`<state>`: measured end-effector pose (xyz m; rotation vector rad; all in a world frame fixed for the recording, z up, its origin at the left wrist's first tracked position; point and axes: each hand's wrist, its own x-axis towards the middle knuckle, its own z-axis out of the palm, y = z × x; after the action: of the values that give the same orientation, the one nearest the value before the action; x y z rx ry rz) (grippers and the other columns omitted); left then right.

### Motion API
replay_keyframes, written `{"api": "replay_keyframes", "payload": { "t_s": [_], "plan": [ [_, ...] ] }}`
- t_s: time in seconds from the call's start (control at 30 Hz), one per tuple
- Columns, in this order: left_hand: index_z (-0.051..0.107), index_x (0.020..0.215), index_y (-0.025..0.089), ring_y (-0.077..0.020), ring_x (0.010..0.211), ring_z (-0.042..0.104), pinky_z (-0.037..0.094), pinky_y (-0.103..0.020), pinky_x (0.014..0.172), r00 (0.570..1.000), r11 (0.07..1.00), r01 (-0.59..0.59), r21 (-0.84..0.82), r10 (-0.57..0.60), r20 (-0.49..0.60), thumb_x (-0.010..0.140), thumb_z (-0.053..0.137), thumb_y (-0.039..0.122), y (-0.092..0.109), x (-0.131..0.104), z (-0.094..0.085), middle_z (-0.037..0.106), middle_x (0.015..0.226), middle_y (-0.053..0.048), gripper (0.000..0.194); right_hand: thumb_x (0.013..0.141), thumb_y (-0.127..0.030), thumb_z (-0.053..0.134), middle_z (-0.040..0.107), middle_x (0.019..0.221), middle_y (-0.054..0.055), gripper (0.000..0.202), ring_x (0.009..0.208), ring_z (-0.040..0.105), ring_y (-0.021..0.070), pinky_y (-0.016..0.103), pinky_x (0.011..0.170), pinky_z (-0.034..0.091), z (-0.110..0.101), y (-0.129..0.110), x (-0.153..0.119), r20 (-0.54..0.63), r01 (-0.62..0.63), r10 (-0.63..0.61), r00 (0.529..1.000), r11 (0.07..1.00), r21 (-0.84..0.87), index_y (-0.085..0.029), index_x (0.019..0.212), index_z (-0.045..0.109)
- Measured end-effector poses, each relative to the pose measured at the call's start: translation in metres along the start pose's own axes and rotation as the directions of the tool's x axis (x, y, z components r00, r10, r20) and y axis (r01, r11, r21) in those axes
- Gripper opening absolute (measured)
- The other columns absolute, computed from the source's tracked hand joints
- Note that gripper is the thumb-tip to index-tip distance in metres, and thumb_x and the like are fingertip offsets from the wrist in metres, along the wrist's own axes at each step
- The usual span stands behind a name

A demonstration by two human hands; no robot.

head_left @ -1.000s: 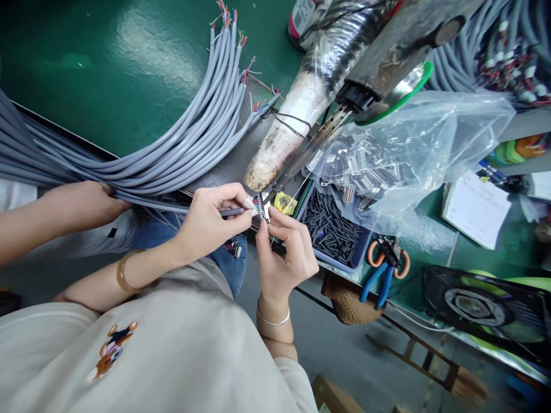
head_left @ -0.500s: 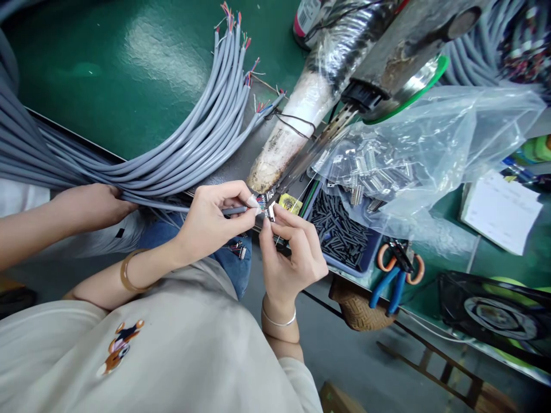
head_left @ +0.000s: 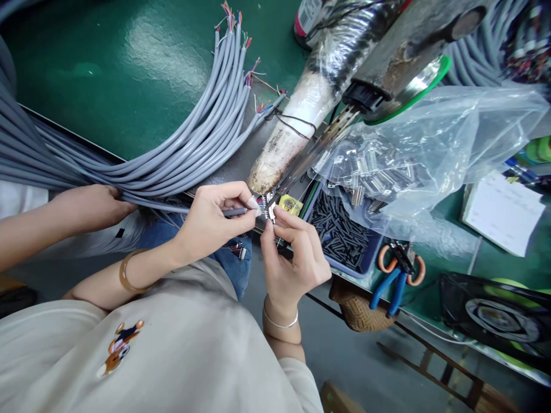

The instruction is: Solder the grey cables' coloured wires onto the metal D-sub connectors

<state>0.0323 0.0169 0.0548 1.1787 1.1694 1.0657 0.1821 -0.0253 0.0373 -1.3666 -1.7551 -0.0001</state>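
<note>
My left hand [head_left: 215,217] is closed in a pinch around the end of a grey cable [head_left: 235,212]. Thin coloured wires fan out of that end beside the fingertips. My right hand [head_left: 295,249] pinches the edge of a small metal multi-pin connector [head_left: 270,207] between thumb and forefinger. The wire ends meet the connector's pins; whether each one is joined is too small to tell. Right above the connector is the tip of a soldering iron [head_left: 297,163], mounted at a slant. A yellow pad [head_left: 290,205] lies just behind my right fingertips.
A bundle of grey cables [head_left: 185,143] curves over the green bench, with another person's hand [head_left: 92,209] beneath it. At right are a tray [head_left: 373,261] of black sleeves, a plastic bag [head_left: 447,143] of connectors, a green-rimmed solder reel [head_left: 415,94], blue-handled cutters [head_left: 390,289] and a fan [head_left: 495,315].
My right hand has shifted slightly to the right and down, its fingertips still at the connector. My left hand keeps its pinch on the cable, nearly motionless.
</note>
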Motion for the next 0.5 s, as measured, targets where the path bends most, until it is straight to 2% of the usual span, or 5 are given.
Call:
{"api": "replay_keyframes", "payload": {
  "t_s": [0.17, 0.5],
  "plan": [
    [0.067, 0.071, 0.016, -0.0106, 0.064, 0.065, 0.054, -0.020, 0.063, 0.999, 1.000, 0.027, 0.003, -0.027, 0.032, 0.073, 0.070, 0.014, -0.0034, 0.0010, 0.0001, 0.070, 0.069, 0.000, 0.004, 0.087, -0.010, 0.074, 0.081, 0.104, 0.002, 0.018, 0.087, 0.078, 0.0128, 0.023, 0.079, 0.064, -0.0016, 0.0022, -0.0014, 0.019, 0.006, -0.006, 1.000, 1.000, -0.013, -0.023, 0.086, 0.062],
    [0.067, 0.072, 0.015, -0.0099, 0.064, 0.064, 0.054, -0.020, 0.064, 1.000, 1.000, 0.005, 0.012, -0.005, 0.013, 0.075, 0.071, 0.014, -0.0013, -0.0007, -0.0014, 0.070, 0.070, 0.000, 0.004, 0.087, -0.010, 0.075, 0.080, 0.105, 0.002, 0.018, 0.088, 0.078, 0.0124, 0.022, 0.080, 0.064, -0.0004, -0.0002, 0.0012, 0.020, 0.013, -0.012, 1.000, 1.000, -0.026, -0.023, 0.085, 0.063]
  ]
}}
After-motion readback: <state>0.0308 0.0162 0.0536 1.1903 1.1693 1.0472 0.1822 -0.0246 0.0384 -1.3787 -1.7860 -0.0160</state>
